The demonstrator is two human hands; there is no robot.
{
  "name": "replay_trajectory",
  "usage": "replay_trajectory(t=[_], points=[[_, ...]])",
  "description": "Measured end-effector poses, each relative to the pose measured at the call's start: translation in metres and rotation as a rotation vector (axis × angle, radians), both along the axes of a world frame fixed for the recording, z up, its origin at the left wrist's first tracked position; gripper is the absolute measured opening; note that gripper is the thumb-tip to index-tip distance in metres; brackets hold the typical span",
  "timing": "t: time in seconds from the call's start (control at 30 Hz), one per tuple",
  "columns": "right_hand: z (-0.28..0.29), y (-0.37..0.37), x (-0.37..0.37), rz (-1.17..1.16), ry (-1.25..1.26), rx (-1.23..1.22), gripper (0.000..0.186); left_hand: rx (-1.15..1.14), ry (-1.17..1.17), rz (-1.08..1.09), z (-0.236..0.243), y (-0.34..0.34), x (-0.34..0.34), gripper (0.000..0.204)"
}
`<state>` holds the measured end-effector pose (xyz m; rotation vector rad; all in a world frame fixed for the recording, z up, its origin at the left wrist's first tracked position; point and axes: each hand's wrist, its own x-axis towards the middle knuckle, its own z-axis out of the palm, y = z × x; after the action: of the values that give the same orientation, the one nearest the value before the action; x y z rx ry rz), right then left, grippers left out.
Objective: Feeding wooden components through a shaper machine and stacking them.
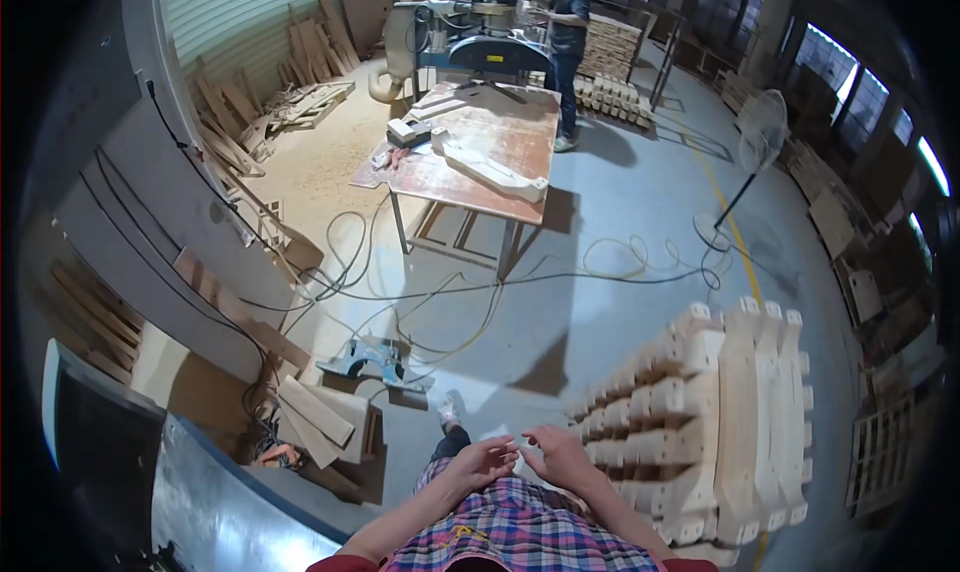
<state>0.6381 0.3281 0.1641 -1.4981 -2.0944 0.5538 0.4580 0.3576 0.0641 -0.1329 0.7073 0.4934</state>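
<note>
My left hand (485,460) is held in front of my body over a plaid apron (500,522), its fingers loosely stretched. Close beside it, my right hand (557,456) has its thumb and fingers apart. Neither hand visibly grips anything. A pale patch shows behind the fingertips, too unclear to name. To the right of my right hand stands a tall stack of shaped wooden pieces (738,422), laid in layers, with holes near their ends.
Ahead stands a worktable (510,142) with a shaped wooden piece (490,168) on it. A blue machine (497,54) and a person (568,47) are behind. Cables (420,294) cross the floor near a blue metal tool (372,359). A fan (763,132) stands right; boards (315,412) lie left.
</note>
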Motion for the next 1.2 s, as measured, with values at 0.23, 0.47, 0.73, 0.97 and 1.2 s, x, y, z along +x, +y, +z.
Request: replay_trajectory(t=[0.23, 0.47, 0.73, 0.97, 1.2], points=[[-0.014, 0.171, -0.006, 0.109, -0.097, -0.105, 0.026, 0.129, 0.084, 0.128, 0.021, 0.214, -0.01, 0.017], [-0.003, 0.312, 0.004, 0.013, -0.134, -0.273, 0.028, 0.182, 0.215, 0.137, 0.009, 0.368, -0.009, 0.021], [-0.036, 0.449, 0.076, -0.065, -0.138, -0.351, 0.031, 0.164, 0.394, 0.305, -0.034, 0.558, 0.047, 0.041], [-0.029, 0.59, 0.144, -0.005, -0.202, -0.352, 0.028, 0.152, 0.523, 0.406, -0.084, 0.695, 0.084, 0.059], [-0.028, 0.683, 0.19, -0.01, -0.219, -0.387, 0.031, 0.116, 0.62, 0.543, -0.137, 0.741, 0.115, 0.074]])
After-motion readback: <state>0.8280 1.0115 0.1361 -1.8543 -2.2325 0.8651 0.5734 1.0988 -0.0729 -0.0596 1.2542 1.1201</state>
